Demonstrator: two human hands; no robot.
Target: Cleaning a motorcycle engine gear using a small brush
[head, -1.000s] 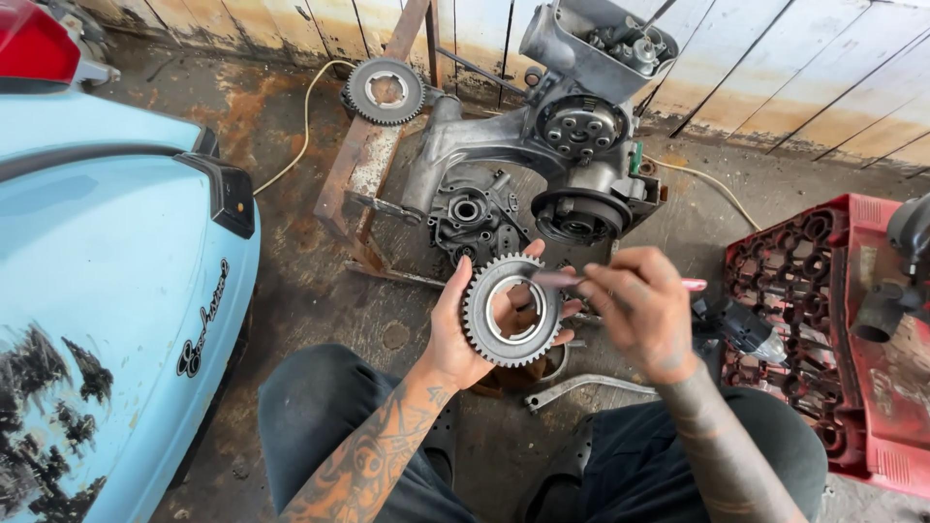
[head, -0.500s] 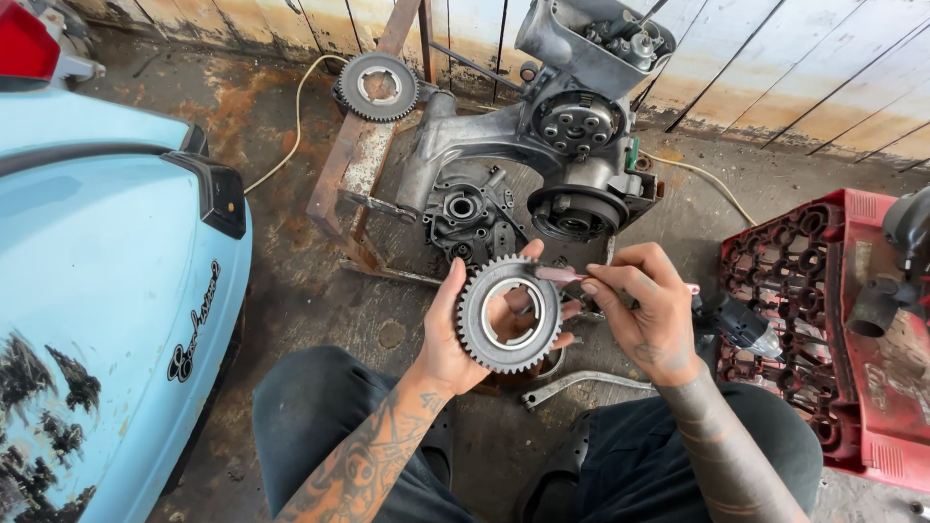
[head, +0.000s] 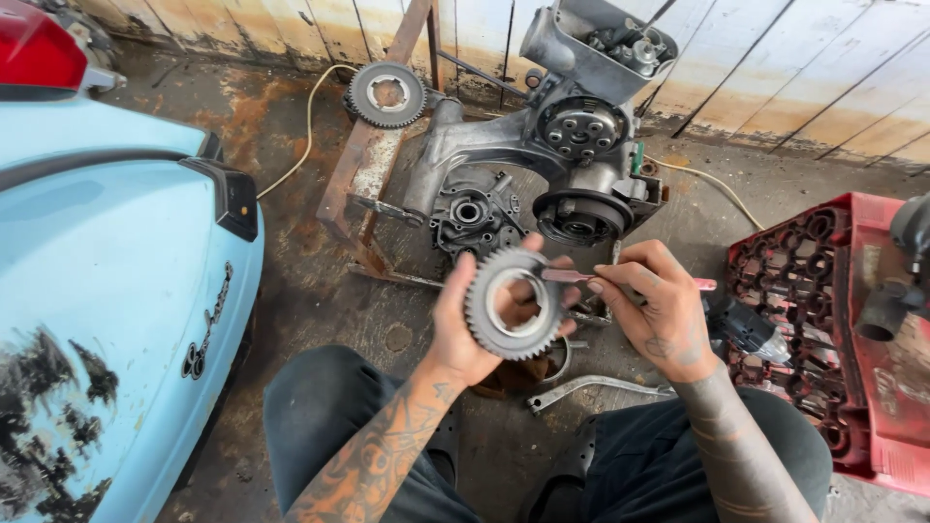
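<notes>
Stained, rusty concrete floor fills the head view, with whitewashed planks along the top edge and a pale blue scooter body taking up the left side.

At centre frame the left hand is closed around a large toothed gear, fingers curled behind it and the thumb on its left rim, so the ring faces the camera with its bore showing. Just right of it, the right hand pinches a thin metal tool with a reddish handle, its tip laid at the gear's upper right edge, close to the bore.

Above the hands, a stripped engine casing leans on a rusty steel stand, and a second gear sits at the top of that stand. A bent metal lever lies on the floor below the hands, and a red tool case stands open at the right.

Judged from the grip, the oily-looking gear rests mostly on fingertips, so hard pressure from the tool could twist it loose onto the concrete and chip teeth. The tip could also skid off the rim into the left palm, or nick the bore's edge.
</notes>
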